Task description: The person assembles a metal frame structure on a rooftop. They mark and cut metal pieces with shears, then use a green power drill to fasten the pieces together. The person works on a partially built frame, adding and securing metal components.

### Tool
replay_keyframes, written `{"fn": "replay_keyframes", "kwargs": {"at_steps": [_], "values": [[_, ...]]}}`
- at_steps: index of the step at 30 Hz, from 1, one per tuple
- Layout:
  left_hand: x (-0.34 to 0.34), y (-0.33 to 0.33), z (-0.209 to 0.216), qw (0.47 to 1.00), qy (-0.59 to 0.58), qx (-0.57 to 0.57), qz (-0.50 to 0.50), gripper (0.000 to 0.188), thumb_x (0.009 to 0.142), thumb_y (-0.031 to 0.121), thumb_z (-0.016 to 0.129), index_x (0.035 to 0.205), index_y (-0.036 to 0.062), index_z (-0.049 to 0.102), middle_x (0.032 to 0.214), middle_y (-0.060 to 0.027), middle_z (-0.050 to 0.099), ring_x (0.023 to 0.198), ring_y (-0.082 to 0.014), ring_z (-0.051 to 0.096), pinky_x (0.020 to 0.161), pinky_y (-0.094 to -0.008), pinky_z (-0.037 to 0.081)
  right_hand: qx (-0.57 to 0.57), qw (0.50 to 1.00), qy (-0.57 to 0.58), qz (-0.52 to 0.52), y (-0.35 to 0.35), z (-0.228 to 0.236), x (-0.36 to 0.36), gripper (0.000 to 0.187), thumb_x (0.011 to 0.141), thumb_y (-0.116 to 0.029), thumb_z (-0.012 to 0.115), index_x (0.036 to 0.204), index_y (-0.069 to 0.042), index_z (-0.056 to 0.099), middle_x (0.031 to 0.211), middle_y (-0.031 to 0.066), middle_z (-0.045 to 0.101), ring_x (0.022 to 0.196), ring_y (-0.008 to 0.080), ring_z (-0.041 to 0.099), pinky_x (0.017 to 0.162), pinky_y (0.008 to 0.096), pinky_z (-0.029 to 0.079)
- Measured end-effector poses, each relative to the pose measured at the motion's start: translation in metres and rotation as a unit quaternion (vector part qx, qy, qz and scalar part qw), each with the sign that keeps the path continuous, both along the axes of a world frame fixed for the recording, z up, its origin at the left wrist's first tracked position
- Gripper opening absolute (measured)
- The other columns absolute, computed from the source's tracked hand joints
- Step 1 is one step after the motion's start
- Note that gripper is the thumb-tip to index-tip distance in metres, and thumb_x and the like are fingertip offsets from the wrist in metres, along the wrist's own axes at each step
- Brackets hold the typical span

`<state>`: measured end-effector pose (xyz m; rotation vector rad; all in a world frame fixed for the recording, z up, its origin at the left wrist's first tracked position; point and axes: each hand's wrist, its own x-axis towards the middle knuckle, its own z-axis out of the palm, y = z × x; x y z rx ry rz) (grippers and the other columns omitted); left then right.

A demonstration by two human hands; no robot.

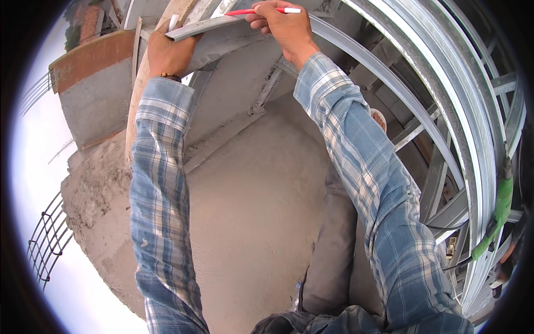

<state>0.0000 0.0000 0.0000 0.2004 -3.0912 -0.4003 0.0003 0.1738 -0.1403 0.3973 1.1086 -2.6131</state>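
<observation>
Slim pale-grey strip, metal by its look point(203, 26), lies near 11 o'clock, close to the upper edge of the view, its near end angled toward 10 o'clock. The left hand point(174, 54), also near 11 o'clock, grips that near end, its back toward the viewer, with a dark beaded bracelet point(170, 76) around the wrist. A short white cylinder point(173, 22) pokes up from the same hand.

At 12 o'clock the right hand point(283, 28) pinches a slender red-and-white pen point(250, 11) between thumb and fingers. The pen lies nearly level, its white end toward 3 o'clock and its red end toward 9 o'clock, over the far part of the strip; whether its tip touches the strip, I cannot tell. Both arms reach up from below in blue-and-white plaid sleeves point(161, 195).

Smooth grey-brown concrete point(250, 222) fills the centre, with a leg in grey trousers point(331, 245) at 5 o'clock. Long silver metal beams point(467, 106), bowed by the lens, sweep from 1 to 4 o'clock. Near them, just past 3 o'clock, is a green power tool point(503, 203). A dark wire grid point(49, 239) stands at 8 o'clock, and a grey wall with an orange-brown upper band point(97, 106) at 10 o'clock.
</observation>
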Motion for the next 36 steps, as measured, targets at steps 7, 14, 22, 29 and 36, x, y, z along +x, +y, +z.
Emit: {"fn": "replay_keyframes", "kwargs": {"at_steps": [7, 14, 22, 29, 36], "values": [[0.004, -0.009, 0.004, 1.000, 0.002, 0.015, 0.014, 0.037, 0.072, 0.022, 0.082, 0.100, 0.0000, 0.071, 0.083, -0.0127, 0.073, 0.078, -0.0239, 0.070, 0.074, -0.0348, 0.052, 0.006, 1.000, -0.005, 0.004, -0.001, 0.008, 0.007, 0.020, 0.090, -0.017, 0.059, 0.094, -0.001, 0.071, 0.081, 0.0057, 0.072, 0.063, 0.0086, 0.061, 0.057, 0.0233, 0.047], [0.004, -0.004, 0.012, 1.000, -0.012, 0.009, 0.027, 0.039, 0.073, 0.022, 0.081, 0.102, -0.0005, 0.071, 0.085, -0.0126, 0.073, 0.078, -0.0227, 0.070, 0.074, -0.0332, 0.053, 0.168, 0.984, -0.020, -0.061, 0.020, -0.024, 0.007, 0.020, 0.087, -0.016, 0.066, 0.101, -0.003, 0.072, 0.086, 0.0091, 0.073, 0.074, 0.0133, 0.068, 0.072, 0.0261, 0.054], [0.004, 0.007, 0.005, 0.999, 0.000, 0.034, 0.002, 0.038, 0.072, 0.022, 0.081, 0.103, 0.0025, 0.072, 0.086, -0.0125, 0.074, 0.079, -0.0231, 0.070, 0.074, -0.0340, 0.053, 0.351, 0.926, 0.118, -0.071, 0.010, -0.022, -0.005, 0.024, 0.085, -0.025, 0.063, 0.086, -0.004, 0.075, 0.075, 0.0071, 0.072, 0.069, 0.0216, 0.066, 0.063, 0.0318, 0.049], [0.006, 0.008, 0.023, 0.999, 0.014, 0.015, 0.036, 0.038, 0.074, 0.019, 0.078, 0.103, -0.0034, 0.068, 0.085, -0.0155, 0.072, 0.078, -0.0251, 0.070, 0.073, -0.0333, 0.053, 0.251, 0.966, 0.001, -0.063, 0.075, 0.077, 0.079, 0.024, 0.085, -0.018, 0.064, 0.099, 0.001, 0.069, 0.086, 0.0068, 0.071, 0.070, 0.0142, 0.067, 0.067, 0.0265, 0.051], [0.035, -0.014, 0.045, 0.998, 0.070, -0.009, 0.003, 0.042, 0.074, 0.023, 0.075, 0.104, 0.0011, 0.054, 0.092, -0.0207, 0.067, 0.094, -0.0397, 0.066, 0.082, -0.0475, 0.050, 0.316, 0.937, 0.000, 0.152, 0.210, 0.163, 0.247, 0.024, 0.091, -0.014, 0.066, 0.109, 0.001, 0.068, 0.092, 0.0086, 0.071, 0.079, 0.0133, 0.065, 0.073, 0.0276, 0.052]]}}
